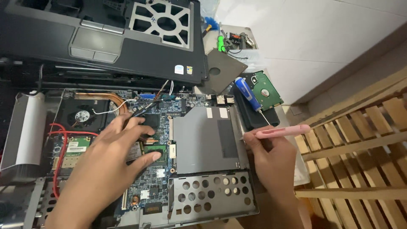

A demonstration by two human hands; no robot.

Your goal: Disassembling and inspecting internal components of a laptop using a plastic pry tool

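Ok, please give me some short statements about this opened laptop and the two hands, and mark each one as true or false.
1. The right hand holds a pink tool. True.
2. The left hand rests on the circuit board of the laptop. True.
3. The blue-handled screwdriver is in the left hand. False: it lies on a dark flat object to the right of the laptop, and no hand touches it.
4. The fan sits in the right front corner of the chassis. False: it is at the left rear, next to the copper heat pipe.
5. A bare hard drive with a green board lies beside the screwdriver. True.
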